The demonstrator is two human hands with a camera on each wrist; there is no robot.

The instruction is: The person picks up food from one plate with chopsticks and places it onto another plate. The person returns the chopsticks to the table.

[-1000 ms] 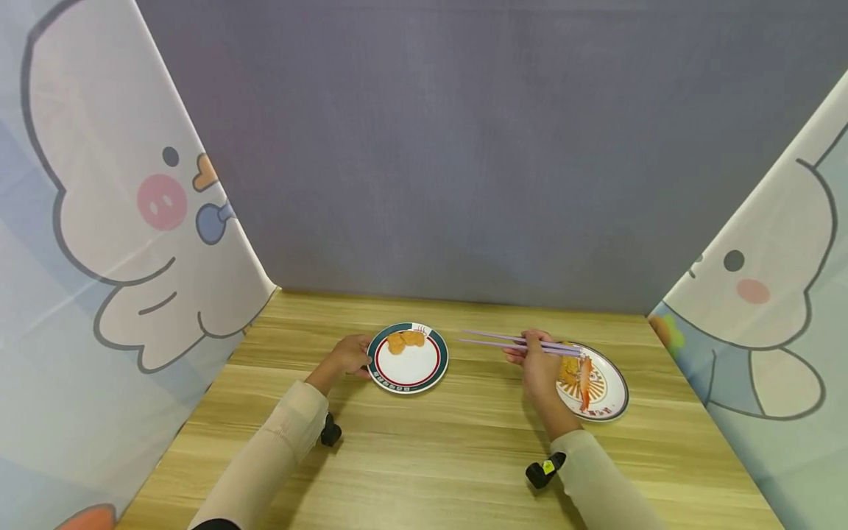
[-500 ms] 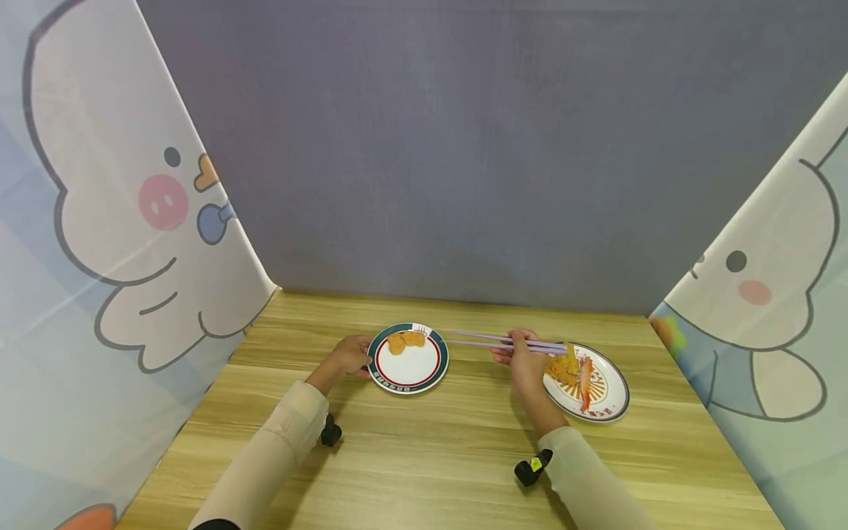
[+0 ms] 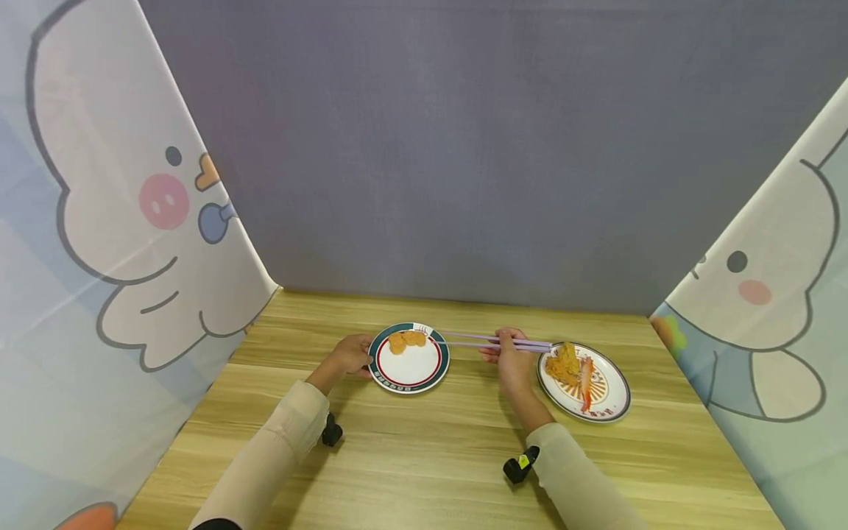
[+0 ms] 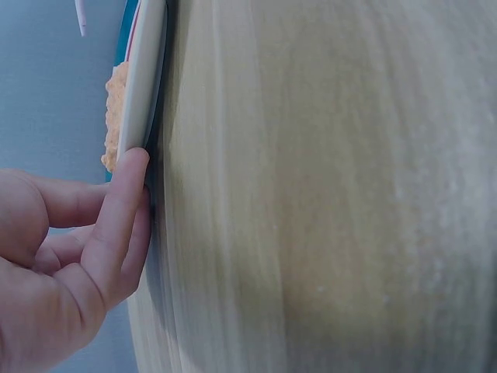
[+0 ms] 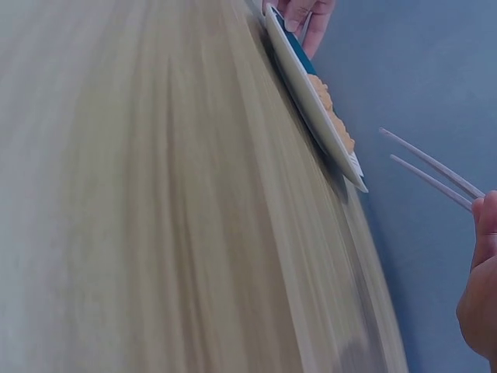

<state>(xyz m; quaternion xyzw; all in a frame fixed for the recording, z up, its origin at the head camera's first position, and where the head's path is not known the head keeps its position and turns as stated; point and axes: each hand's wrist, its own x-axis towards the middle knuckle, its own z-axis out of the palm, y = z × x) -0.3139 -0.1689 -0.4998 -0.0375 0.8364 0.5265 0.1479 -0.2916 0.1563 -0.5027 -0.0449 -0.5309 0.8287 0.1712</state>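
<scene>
My left hand (image 3: 351, 356) pinches the left rim of a round white plate (image 3: 411, 372) with a green band and a red ring; the left wrist view shows its fingertips at the rim. Two golden nugget-like pieces (image 3: 397, 343) lie near the plate's far edge. My right hand (image 3: 512, 364) grips a pair of pale purple chopsticks (image 3: 473, 341) pointing left. Their slim tips (image 5: 387, 144) are slightly apart with nothing between them, and overlap the plate's right rim in the head view. In the right wrist view they stand off from the nuggets (image 5: 332, 115).
On the right is an oval white plate (image 3: 612, 401) with a sunburst print. It bears golden fried pieces (image 3: 563, 364) and a long red-orange, shrimp-like piece (image 3: 586, 383). A grey backdrop (image 3: 424, 162) rises behind the wooden table (image 3: 424, 456), with cartoon-printed panels at both sides.
My right hand has moved left with the chopsticks, away from the oval plate, bringing the tips to the round plate's right rim. My left hand and both plates have stayed put.
</scene>
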